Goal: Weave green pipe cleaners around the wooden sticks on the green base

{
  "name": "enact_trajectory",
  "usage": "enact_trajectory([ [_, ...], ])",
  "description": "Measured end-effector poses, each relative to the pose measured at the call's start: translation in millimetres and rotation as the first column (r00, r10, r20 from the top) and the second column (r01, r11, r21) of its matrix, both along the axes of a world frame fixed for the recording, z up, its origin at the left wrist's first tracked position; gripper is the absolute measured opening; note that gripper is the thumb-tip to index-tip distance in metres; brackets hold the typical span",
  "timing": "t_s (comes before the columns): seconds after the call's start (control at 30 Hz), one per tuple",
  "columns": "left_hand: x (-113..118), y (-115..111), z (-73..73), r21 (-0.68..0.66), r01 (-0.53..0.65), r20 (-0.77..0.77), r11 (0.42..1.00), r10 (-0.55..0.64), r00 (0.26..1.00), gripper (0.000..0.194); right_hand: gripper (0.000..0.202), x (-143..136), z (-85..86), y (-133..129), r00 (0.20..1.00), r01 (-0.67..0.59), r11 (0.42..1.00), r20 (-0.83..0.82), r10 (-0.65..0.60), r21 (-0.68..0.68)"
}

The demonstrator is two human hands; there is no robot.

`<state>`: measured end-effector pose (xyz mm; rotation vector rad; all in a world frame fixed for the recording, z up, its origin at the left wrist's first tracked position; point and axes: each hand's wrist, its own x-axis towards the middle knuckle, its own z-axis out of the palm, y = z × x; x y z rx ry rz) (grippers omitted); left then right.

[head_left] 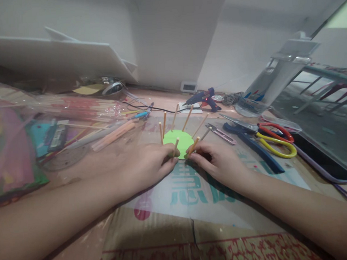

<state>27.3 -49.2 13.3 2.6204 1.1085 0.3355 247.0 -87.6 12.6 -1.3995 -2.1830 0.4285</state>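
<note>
A bright green disc (178, 139) lies on the work surface between my hands, with several thin wooden sticks (187, 118) standing around its edge. Some of them lean outward. My left hand (152, 161) is at the disc's near left edge, thumb and forefinger closed around the base of a short stick (176, 145). At the near right edge, my right hand (215, 156) pinches another stick (194, 144) low down, between thumb and fingertips. Whether the sticks are fixed to the disc cannot be seen. Under the disc lies a translucent sheet with green printed characters (186, 188).
On the right lie small snips (221, 133), scissors with red and yellow handles (277, 146), blue-handled pliers (258, 151) and a phone (324, 157). A glue gun (204, 99) rests at the back. Plastic-wrapped sticks (79, 107) and a coloured bag (8, 145) are left.
</note>
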Motion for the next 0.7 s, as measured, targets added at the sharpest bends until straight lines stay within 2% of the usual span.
enact_trajectory([
  [0.7, -0.5, 0.8, -0.7, -0.016, 0.000, -0.001, 1.000, 0.000, 1.000, 0.027, 0.015, 1.3, 0.3, -0.2, 1.000, -0.016, 1.000, 0.021, 0.017, -0.011],
])
